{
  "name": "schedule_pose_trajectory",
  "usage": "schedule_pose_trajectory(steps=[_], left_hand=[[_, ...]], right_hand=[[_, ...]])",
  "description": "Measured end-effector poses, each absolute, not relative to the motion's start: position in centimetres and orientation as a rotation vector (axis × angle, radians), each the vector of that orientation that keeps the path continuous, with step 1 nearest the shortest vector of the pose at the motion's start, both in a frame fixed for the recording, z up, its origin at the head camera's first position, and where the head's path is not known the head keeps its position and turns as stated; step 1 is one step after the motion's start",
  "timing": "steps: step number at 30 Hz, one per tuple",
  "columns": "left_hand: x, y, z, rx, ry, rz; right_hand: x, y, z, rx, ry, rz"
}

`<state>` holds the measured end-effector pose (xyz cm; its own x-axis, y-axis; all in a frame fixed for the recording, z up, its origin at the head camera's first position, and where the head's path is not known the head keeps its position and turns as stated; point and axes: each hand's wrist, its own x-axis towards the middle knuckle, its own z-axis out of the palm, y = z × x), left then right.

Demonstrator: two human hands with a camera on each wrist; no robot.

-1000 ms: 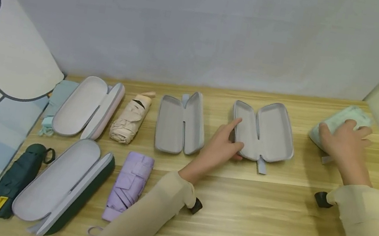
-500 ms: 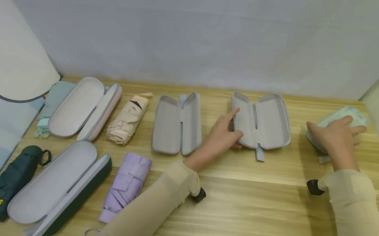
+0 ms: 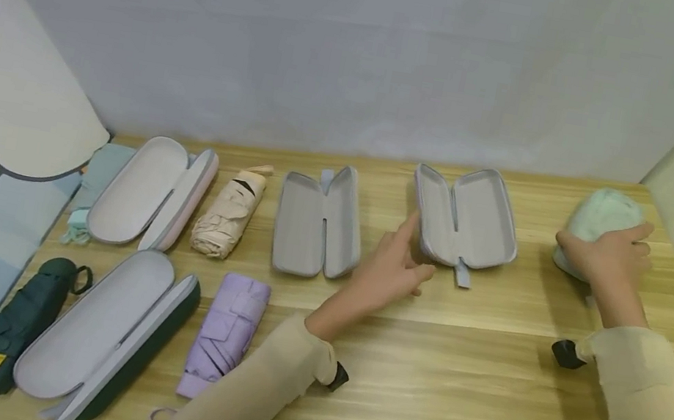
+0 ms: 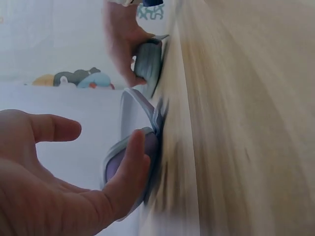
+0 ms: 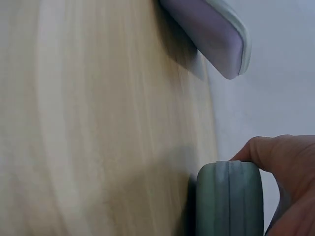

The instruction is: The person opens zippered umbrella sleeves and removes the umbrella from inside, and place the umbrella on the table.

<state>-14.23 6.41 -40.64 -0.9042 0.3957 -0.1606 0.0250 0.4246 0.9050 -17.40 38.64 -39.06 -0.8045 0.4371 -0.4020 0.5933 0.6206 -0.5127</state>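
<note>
Near the middle right of the head view, my left hand [image 3: 386, 266] is at the near left corner of an open lilac case [image 3: 484, 216] with a grey lining. Its fingers are loosely extended, and in the left wrist view thumb and forefinger [image 4: 58, 129] stand apart beside the case. On the right, my right hand [image 3: 611, 260] grips a closed mint-green zip case [image 3: 604, 214], thumb on one side and fingers on the other. The right wrist view shows this green case [image 5: 229, 201] end on, its zip band along the middle.
Left of the hands stand an open grey-lined case [image 3: 301, 226], a beige folded umbrella [image 3: 230, 214] and a purple one [image 3: 225, 336]. Farther left lie an open pink case [image 3: 135, 191], an open dark green case [image 3: 97, 326], a dark green umbrella [image 3: 24, 321] and a teal one [image 3: 104, 175].
My right hand has turned the mint-green case so that it looks rounder and more upright. My left hand has let go of the lilac case and drawn slightly back, after shifting it a little.
</note>
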Motion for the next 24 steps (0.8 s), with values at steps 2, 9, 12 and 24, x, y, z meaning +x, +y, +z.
schedule_pose_trajectory(steps=[2, 9, 12, 24], left_hand=[[-13.6, 5.9, -40.4, 0.368, 2.294, 1.481], [-12.2, 4.2, -40.6, 0.351, 2.148, 1.435], [-12.0, 3.8, -40.9, 0.345, 2.084, 1.455], [-11.9, 2.9, -40.5, 0.479, 1.933, 1.605]], right_hand=[[-16.9, 38.7, -39.2, 0.858, 2.631, -1.023], [-14.7, 38.0, -38.7, 0.755, 2.760, -1.126], [-13.8, 37.7, -38.5, 0.636, 2.796, -1.162], [-10.9, 35.6, -37.8, 0.068, 2.768, -1.207]])
